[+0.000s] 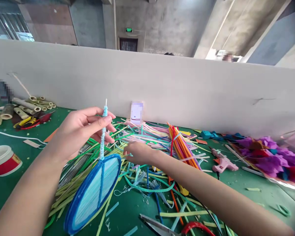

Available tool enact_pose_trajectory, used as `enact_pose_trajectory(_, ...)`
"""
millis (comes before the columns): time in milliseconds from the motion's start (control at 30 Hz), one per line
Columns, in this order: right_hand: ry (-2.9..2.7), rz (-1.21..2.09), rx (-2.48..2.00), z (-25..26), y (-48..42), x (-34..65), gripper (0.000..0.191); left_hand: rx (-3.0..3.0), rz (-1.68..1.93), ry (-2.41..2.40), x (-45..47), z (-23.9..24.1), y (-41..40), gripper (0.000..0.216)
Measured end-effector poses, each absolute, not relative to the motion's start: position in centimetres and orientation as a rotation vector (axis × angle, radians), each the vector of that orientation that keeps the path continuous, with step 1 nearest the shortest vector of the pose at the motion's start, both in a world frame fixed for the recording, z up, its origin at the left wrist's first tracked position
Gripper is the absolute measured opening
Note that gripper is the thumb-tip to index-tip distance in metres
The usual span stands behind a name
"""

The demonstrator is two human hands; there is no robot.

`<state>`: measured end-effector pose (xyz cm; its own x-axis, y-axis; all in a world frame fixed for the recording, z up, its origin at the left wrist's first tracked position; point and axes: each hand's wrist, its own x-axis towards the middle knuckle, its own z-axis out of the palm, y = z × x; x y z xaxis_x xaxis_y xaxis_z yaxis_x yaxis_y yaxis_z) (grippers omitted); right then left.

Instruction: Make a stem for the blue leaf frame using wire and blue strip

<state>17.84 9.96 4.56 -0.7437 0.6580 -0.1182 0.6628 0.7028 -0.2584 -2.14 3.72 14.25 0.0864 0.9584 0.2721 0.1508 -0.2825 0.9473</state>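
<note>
My left hand (82, 129) is closed on the handle of a round fan (94, 193), pinching it between thumb and fingers. The fan has a dark blue rim, a light blue face and a blue centre rib, and it hangs tilted below the hand. Fluffy light blue pipe cleaner (102, 141) is wrapped round the handle, with bare wire ends sticking out on top. My right hand (140, 153) hovers just right of the handle, above a pile of pipe cleaners (149, 137). Its fingers are curled; whatever they hold is hidden.
Scissors (159, 226) lie at the front edge, with a pink glue gun (225, 160) at right. Purple flowers (267, 154) fill the far right. Bamboo pieces (27, 105), pliers (34, 121) and a paper cup (5, 160) stand at left. A phone (137, 112) leans against the white partition (174, 88).
</note>
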Motion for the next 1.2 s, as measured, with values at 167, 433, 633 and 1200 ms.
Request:
enact_pose_trajectory(167, 2.866, -0.544, 1.047, 4.5, 11.1, 14.6, 0.018, 1.503, 1.259, 1.17, -2.6, 14.7, 4.2, 0.032)
enact_pose_trajectory(433, 2.892, -0.988, 1.307, 9.3, 15.2, 16.7, 0.015, 1.258, 1.285, 1.311, -2.0, 16.2, 4.5, 0.043)
enact_pose_trajectory(633, 2.841, -1.66, 1.657, 15.8, 16.2, 20.6, 0.023, 1.151, 1.283, 1.347, -1.3, 15.3, 6.1, 0.047)
enact_pose_trajectory(1200, 2.757, -2.082, 1.95, 16.5, 3.3, 24.5, 0.052, 1.084, 1.405, 1.057, 1.2, 15.6, 2.3, 0.024)
